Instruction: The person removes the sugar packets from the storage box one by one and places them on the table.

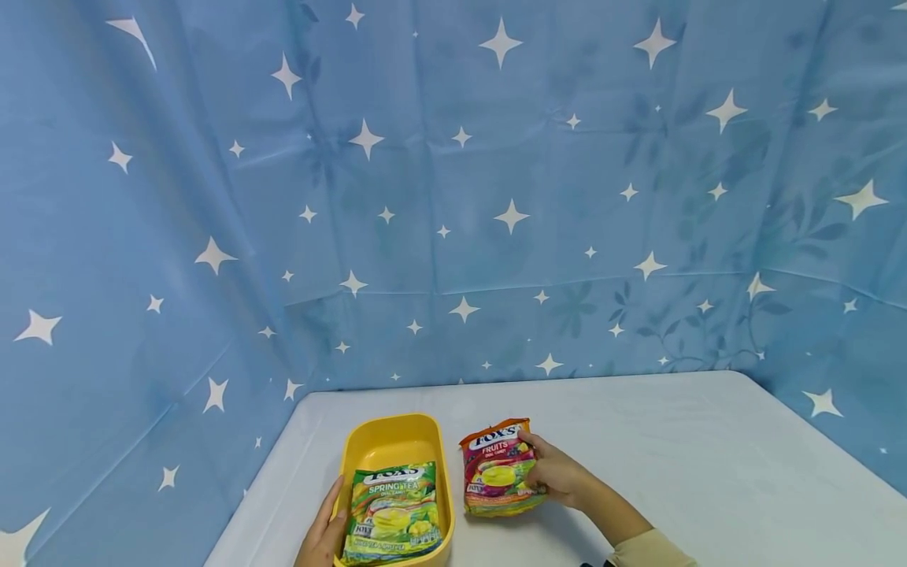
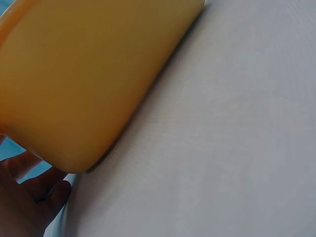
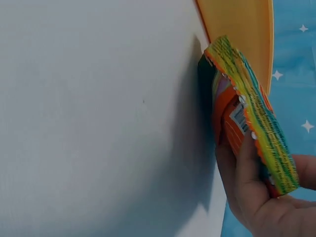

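Observation:
In the head view, my right hand grips the right side of a red and orange bag of Fox's Fruits candy, thumb in front. The right wrist view shows that hand with fingers along the back of the bag, whose end seam is yellow-green. To its left stands a yellow plastic bin. A green bag of Fox's Spring Tea candy lies inside it. My left hand rests against the bin's left wall; in the left wrist view, its fingers are by the bin's lower corner.
A white-covered table carries the bin. A blue curtain with white stars hangs behind the table and along its sides. The held bag casts a shadow on the tabletop in the right wrist view.

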`<state>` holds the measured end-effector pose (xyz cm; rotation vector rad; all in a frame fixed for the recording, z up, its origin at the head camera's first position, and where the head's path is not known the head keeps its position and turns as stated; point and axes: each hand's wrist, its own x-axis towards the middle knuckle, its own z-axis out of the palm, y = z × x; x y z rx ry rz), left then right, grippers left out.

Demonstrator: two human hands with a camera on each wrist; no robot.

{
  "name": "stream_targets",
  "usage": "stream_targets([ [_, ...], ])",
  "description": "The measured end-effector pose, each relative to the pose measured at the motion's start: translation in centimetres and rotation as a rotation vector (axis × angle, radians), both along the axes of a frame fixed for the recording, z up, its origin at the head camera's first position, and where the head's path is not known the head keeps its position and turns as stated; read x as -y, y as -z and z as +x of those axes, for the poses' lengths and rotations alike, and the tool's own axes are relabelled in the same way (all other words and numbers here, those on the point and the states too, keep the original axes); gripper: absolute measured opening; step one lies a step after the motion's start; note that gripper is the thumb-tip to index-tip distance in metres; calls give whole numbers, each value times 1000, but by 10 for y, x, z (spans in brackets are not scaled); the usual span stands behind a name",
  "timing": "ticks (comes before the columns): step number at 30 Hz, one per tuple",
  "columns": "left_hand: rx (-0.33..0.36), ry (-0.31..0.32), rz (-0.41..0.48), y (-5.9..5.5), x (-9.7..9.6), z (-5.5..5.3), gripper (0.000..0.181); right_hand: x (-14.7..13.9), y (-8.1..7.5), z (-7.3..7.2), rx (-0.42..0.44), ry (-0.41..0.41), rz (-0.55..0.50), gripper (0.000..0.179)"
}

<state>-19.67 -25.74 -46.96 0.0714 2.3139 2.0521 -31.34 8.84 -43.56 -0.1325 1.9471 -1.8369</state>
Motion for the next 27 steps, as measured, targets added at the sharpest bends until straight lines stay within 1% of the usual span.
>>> stream_targets([
  [3,12,0,7,0,0,1,67,-3,1,-2,2,-1,54,83],
  [9,20,-48,-52,-2,1,1,66,-7,1,-4,17,8,139,79],
  [11,24,-57,-58,-2,1,1,66,-8,1,-4,17,13,169,77],
  [18,33,-58,-49,0,0,1,65,-12,2,-5,12,19,243,72],
  [22,21,-87,-85,-1,0,1,65,-15,0,-5,20,19,282,67],
  [25,18,-100,-82,-2,-1,1,65,-16,-2,-5,23,23,299,63],
  [27,36,-102,-59,-2,-1,1,66,-17,-3,-4,15,26,312,62],
])
